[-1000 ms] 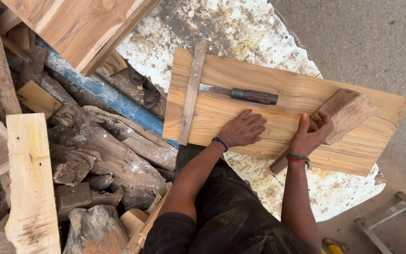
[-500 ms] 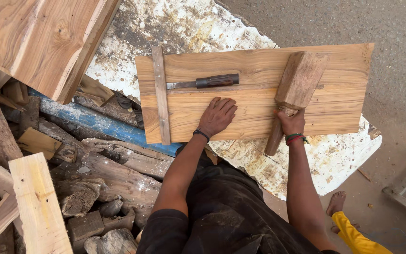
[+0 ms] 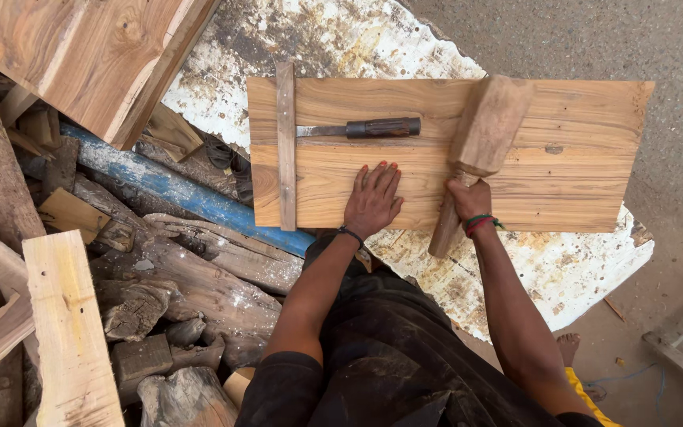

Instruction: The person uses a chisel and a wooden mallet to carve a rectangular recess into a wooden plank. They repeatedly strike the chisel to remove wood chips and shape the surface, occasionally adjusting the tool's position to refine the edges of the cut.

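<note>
Mallet (image 3: 485, 126) gripped by right hand (image 3: 469, 199); left hand (image 3: 373, 199) flat, fingers spread on board (image 3: 579, 174). Risks striking loose chisel (image 3: 373, 127), likely skidding off.

Counted: one wide plank (image 3: 563, 158), one narrow batten (image 3: 285, 142), one chisel (image 3: 365, 128), one wooden mallet (image 3: 480, 146), one blue pipe (image 3: 175, 190), two hands. Scrap timber at left: perhaps a dozen pieces, view cluttered.

board (image 3: 579, 158): pale tan, brown grain streaks
mallet (image 3: 488, 130): plain light brown
chisel handle (image 3: 383, 127): dark brown-black
wristband (image 3: 480, 223): red and green
pipe (image 3: 171, 190): blue, chipped
sheet (image 3: 333, 39): white, rust-stained
</note>
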